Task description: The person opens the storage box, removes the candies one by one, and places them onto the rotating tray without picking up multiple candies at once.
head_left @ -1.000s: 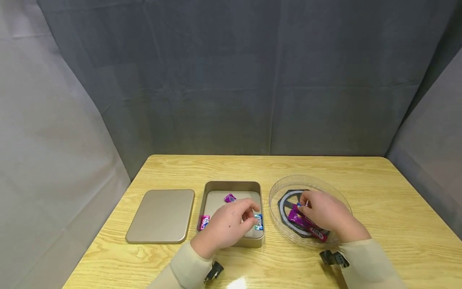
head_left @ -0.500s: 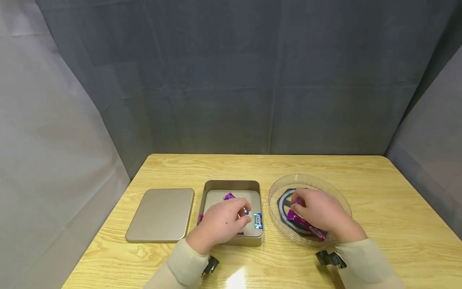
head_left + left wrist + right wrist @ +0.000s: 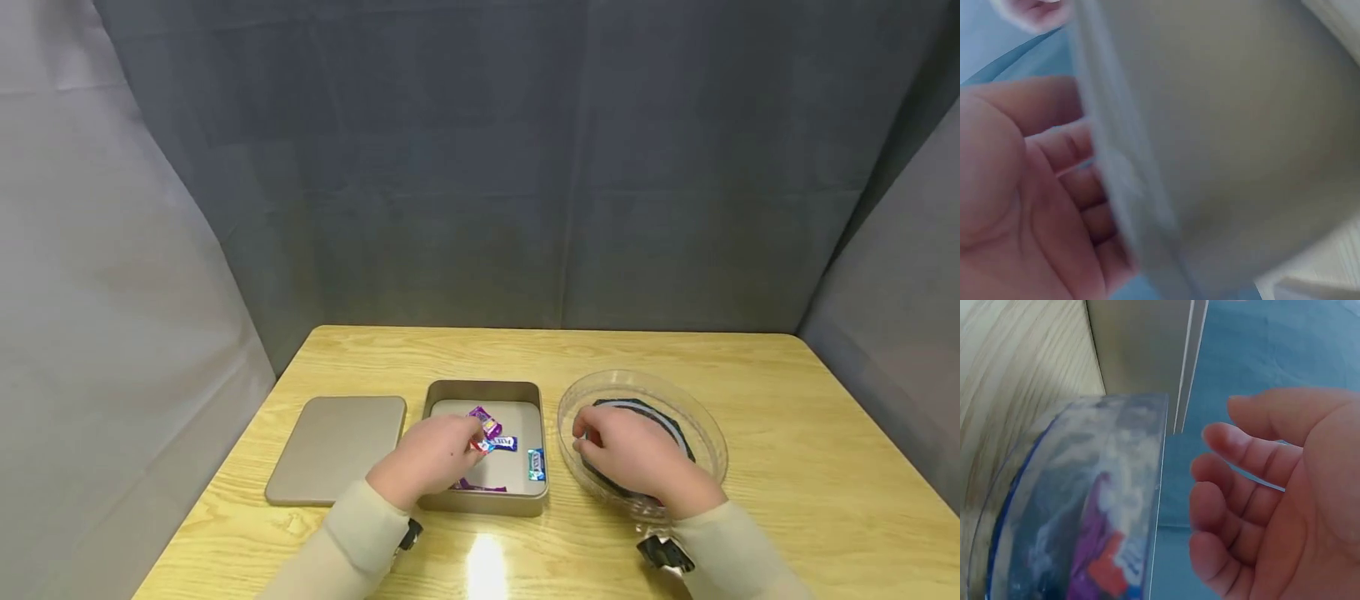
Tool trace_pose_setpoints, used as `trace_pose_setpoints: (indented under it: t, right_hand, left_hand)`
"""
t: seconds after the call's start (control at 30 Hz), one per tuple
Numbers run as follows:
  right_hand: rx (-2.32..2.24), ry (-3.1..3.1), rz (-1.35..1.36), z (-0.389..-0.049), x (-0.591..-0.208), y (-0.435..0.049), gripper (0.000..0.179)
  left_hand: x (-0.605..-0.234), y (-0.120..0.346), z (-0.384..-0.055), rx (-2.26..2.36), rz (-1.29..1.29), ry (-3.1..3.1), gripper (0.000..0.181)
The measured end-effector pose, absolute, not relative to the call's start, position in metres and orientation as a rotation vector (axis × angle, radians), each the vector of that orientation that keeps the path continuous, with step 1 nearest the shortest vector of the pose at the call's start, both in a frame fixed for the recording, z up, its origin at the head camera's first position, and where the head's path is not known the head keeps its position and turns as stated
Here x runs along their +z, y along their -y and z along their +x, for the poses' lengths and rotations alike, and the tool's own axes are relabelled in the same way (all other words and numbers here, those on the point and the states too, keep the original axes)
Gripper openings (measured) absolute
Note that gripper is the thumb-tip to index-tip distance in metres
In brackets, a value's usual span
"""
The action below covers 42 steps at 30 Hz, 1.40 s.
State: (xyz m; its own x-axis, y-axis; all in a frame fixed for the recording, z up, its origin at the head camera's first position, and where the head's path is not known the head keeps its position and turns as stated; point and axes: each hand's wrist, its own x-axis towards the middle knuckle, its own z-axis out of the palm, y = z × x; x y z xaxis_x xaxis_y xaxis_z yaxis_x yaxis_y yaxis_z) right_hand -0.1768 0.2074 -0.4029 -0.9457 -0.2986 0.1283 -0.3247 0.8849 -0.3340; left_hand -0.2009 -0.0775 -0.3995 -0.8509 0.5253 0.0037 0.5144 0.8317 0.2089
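Observation:
My left hand [image 3: 429, 457] is over the left part of an open metal tin [image 3: 487, 505], its fingertips beside a red-and-blue wrapped candy [image 3: 485, 447]. In the left wrist view the tin's wall hides those fingertips. Purple candies [image 3: 487, 422], a blue candy [image 3: 506, 443] and a teal candy [image 3: 536, 464] lie in the tin. Over a clear round dish [image 3: 708, 417] is my right hand [image 3: 633, 450], fingers loosely bent. The right wrist view shows nothing between its thumb and fingers. There, purple and red wrappers [image 3: 1100, 556] show through the dish wall.
A flat square metal lid [image 3: 337, 450] lies on the wooden table [image 3: 675, 354] left of the tin. A dark shape with a pale ring [image 3: 684, 437] shows at the dish. Grey cloth [image 3: 450, 167] hangs behind the table.
My left hand has drawn left over the tin, uncovering the blue and red-and-blue candies. My right hand has shifted left over the dish and now covers the purple candies there.

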Motion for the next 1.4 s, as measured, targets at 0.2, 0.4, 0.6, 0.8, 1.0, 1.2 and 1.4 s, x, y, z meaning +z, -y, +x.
trace_pose_setpoints:
  t: [0.2, 0.4, 0.6, 0.8, 1.0, 1.2, 1.4]
  right_hand:
    - [0.496, 2.959, 0.526, -0.180, -0.398, -0.196, 0.004]
    - [0.469, 2.950, 0.534, -0.183, -0.398, -0.196, 0.004]
    - [0.475, 2.966, 0.528, -0.183, -0.402, -0.199, 0.005]
    - [0.509, 2.966, 0.532, -0.183, -0.405, -0.200, 0.005]
    - [0.514, 2.950, 0.530, -0.181, -0.405, -0.201, 0.007]
    - [0.516, 2.951, 0.579, -0.180, -0.405, -0.202, 0.006]
    - [0.527, 2.960, 0.584, -0.179, -0.404, -0.202, 0.006]
  left_hand:
    - [-0.408, 0.084, -0.210, 0.127, 0.888, -2.922, 0.010]
    - [-0.416, 0.080, -0.216, -0.034, 0.861, -2.915, 0.006]
    - [-0.422, 0.077, -0.223, -0.055, 0.931, -2.912, 0.017]
    - [-0.428, 0.078, -0.228, -0.015, 1.005, -2.898, 0.019]
    - [-0.430, 0.081, -0.234, 0.173, 0.960, -2.898, 0.016]
    - [-0.423, 0.084, -0.235, 0.197, 0.910, -2.885, 0.016]
    - [-0.413, 0.084, -0.227, 0.111, 0.889, -2.803, 0.021]
